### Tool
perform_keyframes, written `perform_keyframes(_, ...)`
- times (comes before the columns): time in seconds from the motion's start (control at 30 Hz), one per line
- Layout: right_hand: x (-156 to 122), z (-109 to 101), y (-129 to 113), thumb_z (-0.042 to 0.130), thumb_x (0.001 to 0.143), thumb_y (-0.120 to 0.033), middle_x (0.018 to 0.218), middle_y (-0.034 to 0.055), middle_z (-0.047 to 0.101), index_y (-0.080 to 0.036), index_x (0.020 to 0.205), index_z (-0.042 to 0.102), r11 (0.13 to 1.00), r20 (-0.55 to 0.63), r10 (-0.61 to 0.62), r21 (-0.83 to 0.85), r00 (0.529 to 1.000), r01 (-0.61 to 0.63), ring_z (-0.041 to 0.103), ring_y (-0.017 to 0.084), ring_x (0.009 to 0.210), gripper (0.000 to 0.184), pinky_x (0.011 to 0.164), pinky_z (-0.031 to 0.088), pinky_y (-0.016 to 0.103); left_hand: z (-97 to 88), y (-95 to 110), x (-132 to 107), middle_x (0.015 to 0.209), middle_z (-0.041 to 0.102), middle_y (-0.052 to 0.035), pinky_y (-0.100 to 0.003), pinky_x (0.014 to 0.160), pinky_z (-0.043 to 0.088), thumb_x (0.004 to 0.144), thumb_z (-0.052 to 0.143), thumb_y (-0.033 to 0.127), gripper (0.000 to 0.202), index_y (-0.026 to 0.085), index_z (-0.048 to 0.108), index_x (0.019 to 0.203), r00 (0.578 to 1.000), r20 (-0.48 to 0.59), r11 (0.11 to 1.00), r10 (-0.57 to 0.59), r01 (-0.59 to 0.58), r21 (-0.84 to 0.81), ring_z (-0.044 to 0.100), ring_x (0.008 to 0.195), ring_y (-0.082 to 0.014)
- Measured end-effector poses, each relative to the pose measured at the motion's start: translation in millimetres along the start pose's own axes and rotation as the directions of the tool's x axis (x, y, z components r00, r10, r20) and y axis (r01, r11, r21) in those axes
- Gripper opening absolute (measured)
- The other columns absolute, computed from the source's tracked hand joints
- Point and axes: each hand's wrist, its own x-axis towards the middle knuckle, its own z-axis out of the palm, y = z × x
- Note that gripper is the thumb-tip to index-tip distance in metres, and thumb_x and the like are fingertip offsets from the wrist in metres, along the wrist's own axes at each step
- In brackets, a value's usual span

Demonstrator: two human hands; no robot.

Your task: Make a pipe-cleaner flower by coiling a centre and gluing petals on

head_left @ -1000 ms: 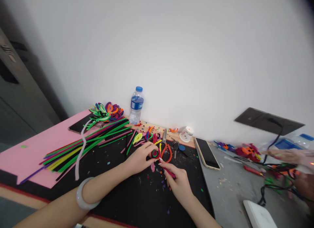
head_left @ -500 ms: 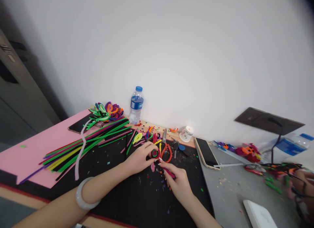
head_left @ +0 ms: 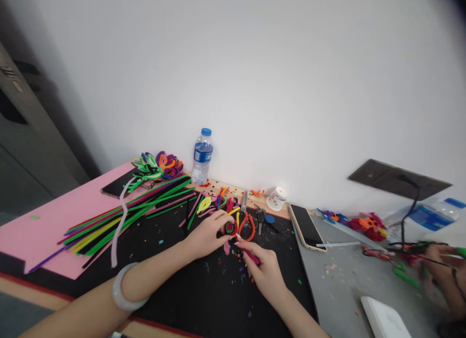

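My left hand (head_left: pixel 211 235) is closed on a small round coil of pipe cleaner (head_left: pixel 230 227), with a green ring inside and dark red around it. My right hand (head_left: pixel 265 271), fingers pinched, grips a magenta pipe cleaner (head_left: pixel 251 256) that runs up to the coil's lower edge. Both hands are almost touching above the black mat (head_left: pixel 204 299). Just behind them lie scissors (head_left: pixel 248 226) with orange handles and a yellow strip. A pink loop (head_left: pixel 226 248) shows beneath the coil; whether it is attached I cannot tell.
Long pipe cleaners (head_left: pixel 120 217) are heaped at left beside a pipe-cleaner bouquet (head_left: pixel 149 166). A water bottle (head_left: pixel 202 158), paper cup (head_left: pixel 276 199), keys (head_left: pixel 260 219) and phone (head_left: pixel 307 226) stand or lie behind. At far right a co-worker's hand (head_left: pixel 442 267) handles something green.
My two hands and the coil stay almost still. At the far right, the co-worker's hand has shifted and a green piece now shows at it.
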Motion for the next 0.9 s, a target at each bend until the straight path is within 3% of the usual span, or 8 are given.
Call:
perform_keyframes(0.33,-0.6,-0.2,2.4,0.046,0.085,-0.018,0.105,0.0048,0.069,-0.022,0.101,0.065,1.0,0.018,0.007,0.01,1.0,-0.007,0.069,0.015,0.064,0.025,0.053,0.054,0.021,0.6,-1.4,0.3,0.1,0.051,-0.0024,-0.024,0.065,0.048,0.074,0.056,0.012,0.024,0.022,0.052,0.095,1.0,-0.004,1.0,0.01,-0.01,-0.009,0.051,0.063,-0.0101)
perform_keyframes(0.67,0.0,-0.8,0.5,0.047,0.084,-0.019,0.096,0.0042,0.072,-0.023,0.1,0.065,1.0,0.005,0.004,0.017,1.0,-0.004,0.069,0.016,0.065,0.025,0.052,0.055,0.02,0.1,-0.5,-0.2,0.1,0.05,-0.0017,-0.025,0.066,0.047,0.073,0.058,0.01,0.027,0.022,0.052,0.096,1.0,-0.003,1.0,-0.005,0.005,-0.012,0.052,0.065,-0.0102)
perform_keyframes(0.9,0.2,-1.3,-0.1,0.046,0.085,-0.019,0.108,0.0047,0.068,-0.023,0.1,0.065,1.0,0.009,0.009,0.027,1.0,-0.009,0.069,0.016,0.064,0.025,0.05,0.054,0.02,0.4,-1.7,0.3,0.098,0.051,-0.0015,-0.024,0.065,0.047,0.073,0.059,0.011,0.025,0.021,0.053,0.095,1.0,-0.007,1.0,-0.002,0.002,-0.011,0.051,0.065,-0.0104)
